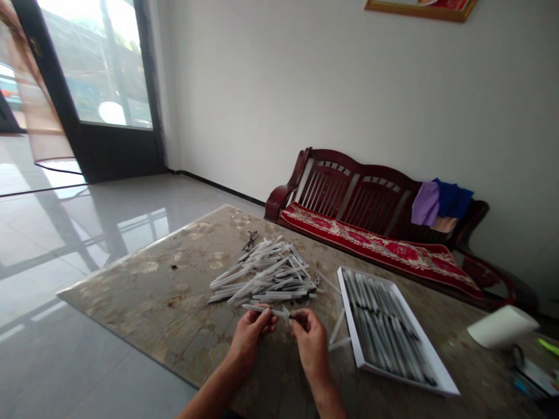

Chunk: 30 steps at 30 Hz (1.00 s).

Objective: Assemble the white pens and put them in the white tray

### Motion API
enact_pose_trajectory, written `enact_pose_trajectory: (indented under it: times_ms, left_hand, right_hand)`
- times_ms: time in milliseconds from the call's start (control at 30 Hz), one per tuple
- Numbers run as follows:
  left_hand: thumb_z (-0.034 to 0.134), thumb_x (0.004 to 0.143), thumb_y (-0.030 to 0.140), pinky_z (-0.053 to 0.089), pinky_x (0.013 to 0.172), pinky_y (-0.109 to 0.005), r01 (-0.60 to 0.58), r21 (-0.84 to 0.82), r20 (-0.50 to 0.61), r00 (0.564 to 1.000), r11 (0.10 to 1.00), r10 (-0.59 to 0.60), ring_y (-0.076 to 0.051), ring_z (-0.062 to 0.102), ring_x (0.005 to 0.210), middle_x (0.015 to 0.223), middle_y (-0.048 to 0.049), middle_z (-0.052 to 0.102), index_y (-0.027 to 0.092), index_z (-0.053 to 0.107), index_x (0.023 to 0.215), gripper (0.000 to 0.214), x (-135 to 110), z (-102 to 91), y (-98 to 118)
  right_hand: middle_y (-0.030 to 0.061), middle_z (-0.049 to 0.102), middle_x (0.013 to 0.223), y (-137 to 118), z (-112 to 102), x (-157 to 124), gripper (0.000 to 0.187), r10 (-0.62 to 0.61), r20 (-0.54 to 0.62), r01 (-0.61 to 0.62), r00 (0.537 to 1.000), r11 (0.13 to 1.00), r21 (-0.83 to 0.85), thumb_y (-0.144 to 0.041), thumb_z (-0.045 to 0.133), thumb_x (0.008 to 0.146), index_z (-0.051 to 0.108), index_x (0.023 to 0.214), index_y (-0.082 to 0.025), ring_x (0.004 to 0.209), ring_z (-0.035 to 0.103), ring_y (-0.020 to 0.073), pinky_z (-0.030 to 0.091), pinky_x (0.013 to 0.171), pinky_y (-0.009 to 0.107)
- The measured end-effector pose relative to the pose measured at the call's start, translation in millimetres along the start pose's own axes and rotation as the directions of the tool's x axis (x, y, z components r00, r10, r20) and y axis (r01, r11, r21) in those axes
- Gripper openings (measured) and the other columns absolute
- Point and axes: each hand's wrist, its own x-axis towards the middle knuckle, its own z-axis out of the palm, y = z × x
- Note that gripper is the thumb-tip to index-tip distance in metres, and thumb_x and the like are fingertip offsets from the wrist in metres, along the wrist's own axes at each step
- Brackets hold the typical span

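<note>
Over the near side of the table, my left hand (253, 330) is closed around a slim whitish pen (252, 308) held nearly level. My right hand (311, 330) pinches at the pen's right end, where a small dark tip shows; whether this is a separate part I cannot tell. Just beyond both hands lies a loose pile of whitish, pen-like sticks (271, 270), some with dark parts. To the right of my right hand, a shallow white box (356, 343) holds many dark and clear pens in two rows. A few loose sticks (338, 326) lie between pile and box.
A pair of dark glasses (250, 241) rests behind the pile on the patterned tabletop (144, 297). A white roll (502, 327) lies at the right. Beyond the table stands a dark red wooden bench (362, 201) with cloths (441, 201) over its back.
</note>
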Motion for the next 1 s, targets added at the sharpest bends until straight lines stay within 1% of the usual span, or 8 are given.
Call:
enact_pose_trajectory:
  times_ms: [200,367,433,667,1000]
  left_hand:
    - [0.089,0.051,0.04,0.053,0.057,-0.022,-0.002,0.014,0.006,1.0,1.0,0.002,-0.014,0.067,0.064,0.068,0.0008,0.068,0.015,0.067,0.077,0.042,0.8,0.7,-1.1]
    - [0.089,0.05,0.04,0.053,0.056,-0.023,-0.003,0.027,0.009,1.0,1.0,0.003,-0.014,0.067,0.063,0.067,0.0011,0.068,0.015,0.067,0.075,0.042,-0.4,1.9,-0.1]
    - [0.09,0.049,0.04,0.053,0.055,-0.022,0.003,0.022,0.011,1.0,1.0,-0.003,-0.014,0.066,0.062,0.066,0.0014,0.068,0.015,0.067,0.076,0.043,-0.4,1.7,-0.5]
    - [0.09,0.051,0.039,0.051,0.053,-0.021,-0.003,0.024,0.036,0.999,1.0,0.002,-0.013,0.064,0.06,0.063,0.0015,0.068,0.015,0.067,0.076,0.041,1.8,0.0,-4.1]
    - [0.088,0.054,0.04,0.05,0.053,-0.022,-0.025,0.065,0.066,0.998,0.998,0.021,-0.014,0.064,0.06,0.064,0.0008,0.068,0.015,0.067,0.078,0.04,1.6,-1.4,-6.5]
  right_hand:
    - [0.0008,0.066,0.068,-1.7,-2.3,-1.1,0.013,-0.019,0.002,0.019,1.0,0.998,-0.054,-0.03,0.065,0.073,0.066,0.078,-0.018,0.058,0.059,0.0155,0.049,0.056,0.025]
    - [0.0032,0.069,0.074,-1.3,-7.5,-3.2,0.01,-0.135,0.006,0.134,0.991,0.977,-0.169,-0.027,0.065,0.075,0.069,0.078,-0.019,0.07,0.064,0.0186,0.051,0.067,0.026]
    - [0.0033,0.07,0.076,-0.3,-8.9,-3.2,0.009,-0.163,0.004,0.161,0.987,0.968,-0.193,-0.026,0.064,0.076,0.07,0.079,-0.019,0.072,0.065,0.0185,0.051,0.069,0.026]
    - [0.0028,0.07,0.075,3.3,-9.8,-3.7,0.009,-0.173,-0.022,0.166,0.985,0.97,-0.175,-0.024,0.064,0.074,0.071,0.078,-0.019,0.071,0.065,0.0183,0.051,0.068,0.025]
    - [0.0032,0.07,0.073,5.8,-9.6,-4.6,0.009,-0.14,-0.036,0.133,0.989,0.979,-0.152,-0.025,0.066,0.073,0.072,0.076,-0.019,0.071,0.065,0.019,0.051,0.068,0.026]
